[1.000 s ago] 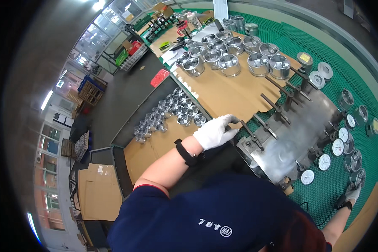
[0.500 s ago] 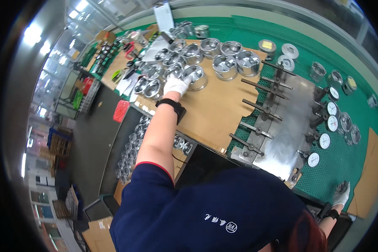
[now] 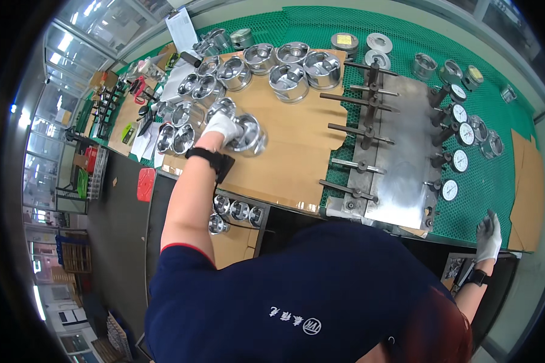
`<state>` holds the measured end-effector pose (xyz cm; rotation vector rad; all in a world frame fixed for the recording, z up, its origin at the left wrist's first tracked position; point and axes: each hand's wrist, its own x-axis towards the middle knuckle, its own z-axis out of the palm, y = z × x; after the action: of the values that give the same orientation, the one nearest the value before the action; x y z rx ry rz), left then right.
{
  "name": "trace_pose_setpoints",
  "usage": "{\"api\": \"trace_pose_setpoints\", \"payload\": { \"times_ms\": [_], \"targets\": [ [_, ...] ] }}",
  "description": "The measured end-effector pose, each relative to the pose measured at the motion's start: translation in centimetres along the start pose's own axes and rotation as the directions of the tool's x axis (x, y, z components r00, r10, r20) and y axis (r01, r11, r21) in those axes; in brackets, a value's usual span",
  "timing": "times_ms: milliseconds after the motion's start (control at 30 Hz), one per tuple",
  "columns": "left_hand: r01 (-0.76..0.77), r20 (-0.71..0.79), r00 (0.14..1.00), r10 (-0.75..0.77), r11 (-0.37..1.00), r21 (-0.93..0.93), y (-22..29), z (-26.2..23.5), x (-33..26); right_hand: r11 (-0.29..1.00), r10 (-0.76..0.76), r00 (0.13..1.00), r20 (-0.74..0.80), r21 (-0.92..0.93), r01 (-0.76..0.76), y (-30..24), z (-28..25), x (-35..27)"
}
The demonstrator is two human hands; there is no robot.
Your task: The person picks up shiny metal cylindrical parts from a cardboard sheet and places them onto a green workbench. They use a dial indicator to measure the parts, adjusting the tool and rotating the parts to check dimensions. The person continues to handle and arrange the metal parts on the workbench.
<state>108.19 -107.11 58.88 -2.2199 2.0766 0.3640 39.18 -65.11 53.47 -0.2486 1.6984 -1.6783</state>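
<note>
My left hand [image 3: 223,126], in a white glove, is closed on the side of a silver piston [image 3: 249,134], slightly blurred, at the near-left of the cardboard sheet [image 3: 284,163]. Its fingertips are partly hidden behind the piston. Another piston [image 3: 221,107] stands just beyond the hand, and several more pistons [image 3: 234,72] stand in a group behind it. At the far right, my gloved right hand [image 3: 489,235] lies with fingers stretched out on the edge of the green mat [image 3: 460,221]. It holds nothing that I can see.
A metal plate fixture [image 3: 402,157] with dark rods and several dial gauges [image 3: 460,161] stands right of the cardboard. Round metal discs [image 3: 379,42] and loose pistons [image 3: 424,65] lie beyond it. Below the bench are more pistons [image 3: 240,210]. A red stool [image 3: 145,184] stands left.
The piston at my left hand has come nearer to me across the cardboard, away from its neighbours. The whole view has shifted. My right hand stays at the mat's edge.
</note>
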Motion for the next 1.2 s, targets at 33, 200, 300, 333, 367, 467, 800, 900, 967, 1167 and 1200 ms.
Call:
{"api": "trace_pose_setpoints", "payload": {
  "times_ms": [33,200,300,333,367,467,800,900,967,1167,1200],
  "targets": [
    [0.065,0.047,0.997,-0.059,0.987,-0.148,0.6,0.4,-2.2,1.0,-0.011,1.0,0.011,0.007,0.01,-0.9,1.6,-0.3],
    [-0.184,0.09,0.978,0.188,0.982,-0.051,4.4,2.3,-10.8,0.994,-0.101,0.977,0.19,-0.02,0.107,-5.0,9.3,-0.2],
    [-0.436,-0.209,0.89,0.405,0.89,-0.134,5.7,2.8,-15.7,0.96,-0.185,0.921,0.343,-0.139,0.245,-7.0,14.5,-2.1],
    [-0.485,-0.235,0.863,0.447,0.863,-0.141,6.1,2.4,-17.1,0.938,-0.208,0.896,0.391,-0.181,0.297,-7.4,16.3,-3.0],
    [-0.534,-0.259,0.833,0.488,0.833,-0.148,6.5,1.7,-18.4,0.907,-0.246,0.87,0.427,-0.216,0.362,-7.5,18.1,-4.3],
    [-0.643,-0.428,0.765,0.481,0.602,-0.474,8.2,0.5,-20.4,0.848,-0.178,0.683,0.708,-0.242,0.471,-7.9,23.4,-9.0],
    [-0.354,-0.214,0.608,0.764,0.02,-0.935,20.6,0.7,-23.3,0.722,-0.22,0.248,0.944,-0.014,0.692,-5.6,25.8,-13.2],
    [-0.405,0.022,0.55,0.835,0.289,-0.868,20.9,3.1,-23.3,0.934,-0.205,0.633,0.747,-0.044,0.354,-5.5,25.6,-12.9],
    [-0.39,0.204,0.462,0.863,0.404,-0.827,22.3,3.7,-24.6,0.608,-0.254,0.292,0.922,-0.083,0.79,-4.4,25.7,-13.2],
    [-0.458,0.222,0.503,0.835,0.476,-0.751,23.1,3.1,-25.7,0.521,-0.299,0.255,0.919,-0.067,0.851,-2.6,22.3,-11.2],
    [-0.459,0.211,0.513,0.832,0.473,-0.752,23.2,3.4,-25.6,0.564,-0.186,0.302,0.935,-0.15,0.812,-2.0,21.5,-10.7]
  ]
}}
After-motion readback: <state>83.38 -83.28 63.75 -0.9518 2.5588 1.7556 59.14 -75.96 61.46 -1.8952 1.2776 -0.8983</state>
